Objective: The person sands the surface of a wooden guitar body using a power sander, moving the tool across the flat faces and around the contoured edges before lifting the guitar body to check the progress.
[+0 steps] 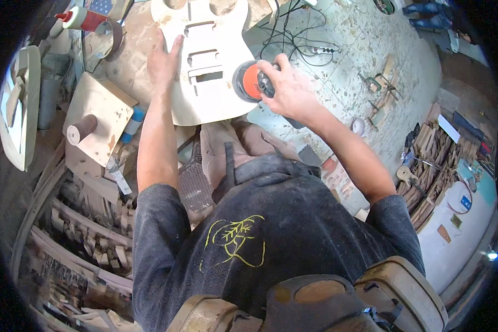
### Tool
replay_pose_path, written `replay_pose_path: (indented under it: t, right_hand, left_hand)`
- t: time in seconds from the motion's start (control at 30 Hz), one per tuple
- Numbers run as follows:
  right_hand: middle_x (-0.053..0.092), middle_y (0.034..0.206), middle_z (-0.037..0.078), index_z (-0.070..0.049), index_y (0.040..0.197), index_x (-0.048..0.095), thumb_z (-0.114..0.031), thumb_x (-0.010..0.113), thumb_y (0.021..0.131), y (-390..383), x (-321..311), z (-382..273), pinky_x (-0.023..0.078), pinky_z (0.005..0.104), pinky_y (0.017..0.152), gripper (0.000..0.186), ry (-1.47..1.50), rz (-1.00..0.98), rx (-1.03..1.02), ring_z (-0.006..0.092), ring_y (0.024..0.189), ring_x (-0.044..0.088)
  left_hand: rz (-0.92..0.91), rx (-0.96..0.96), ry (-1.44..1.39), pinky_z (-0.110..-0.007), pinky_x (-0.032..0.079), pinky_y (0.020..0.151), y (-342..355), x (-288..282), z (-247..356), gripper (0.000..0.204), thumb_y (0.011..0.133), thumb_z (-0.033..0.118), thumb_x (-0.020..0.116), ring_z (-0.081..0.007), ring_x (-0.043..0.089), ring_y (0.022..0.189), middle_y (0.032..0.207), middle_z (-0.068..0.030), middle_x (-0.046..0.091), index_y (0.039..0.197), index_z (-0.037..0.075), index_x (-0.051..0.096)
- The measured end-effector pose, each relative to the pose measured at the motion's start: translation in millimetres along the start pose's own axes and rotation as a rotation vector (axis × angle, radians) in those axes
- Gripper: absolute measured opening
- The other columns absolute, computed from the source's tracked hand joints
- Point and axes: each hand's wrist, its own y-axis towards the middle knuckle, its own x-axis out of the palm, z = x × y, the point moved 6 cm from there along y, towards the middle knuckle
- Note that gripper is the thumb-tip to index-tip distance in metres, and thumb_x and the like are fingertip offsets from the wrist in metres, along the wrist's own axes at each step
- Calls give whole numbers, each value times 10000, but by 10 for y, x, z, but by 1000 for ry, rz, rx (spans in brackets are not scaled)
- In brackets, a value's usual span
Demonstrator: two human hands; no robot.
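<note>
Far left: a pale curved panel (pixel 30 110) stood tilted beside a grey cylinder (pixel 50 91). Near them, a white-and-red bottle (pixel 88 20) with a red tip lay on its side on a dusty brown bench (pixel 130 41). Nearer the person, a pale board (pixel 94 102) carried a brown roll (pixel 82 129); a blue-and-white cylinder (pixel 133 124) sat by its right edge.

Left hand (pixel 163 66): laid along the left side of the guitar body, thumb on the face and spread wide from the outstretched fingers.

Guitar body (pixel 205 108): pale, unpainted, face up just in front of the person, several cut-outs along its middle, rounded end toward the lap.

Sander (pixel 251 82): orange, round, black-rimmed, at the body's right edge; I could not tell how much of its disc touched.

Right hand (pixel 290 91): fingers curled over the sander's dark top, gripping it.

Beyond: tangled black cables (pixel 293 33); further right, clamps (pixel 379 86) on the speckled floor (pixel 337 72). Far right: heaped wood pieces (pixel 431 149) beside a white surface (pixel 454 232).
</note>
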Motion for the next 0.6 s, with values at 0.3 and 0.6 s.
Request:
replay_pose_path:
  t: [0.3, 0.6]
  right_hand:
    - [516, 1215, 203, -218, 1378, 540, -207, 805, 798, -179, 39, 364, 580, 507, 841, 637, 13, 77, 89, 434, 1034, 657]
    - [524, 1169, 201, -182, 1347, 584, -184, 816, 774, -454, 146, 366, 532, 516, 882, 618, 52, 80, 49, 421, 1080, 603]
  left_hand:
    - [-14, -20, 24, -500, 509, 1028, 31, -31, 55, 906, 928, 750, 554, -448, 656, 1204, 1254, -292, 696, 1626, 192, 403]
    - [0, 36, -5, -488, 513, 1047, 41, -19, 50, 859, 954, 697, 570, -427, 661, 1224, 1275, -274, 695, 1628, 193, 399]
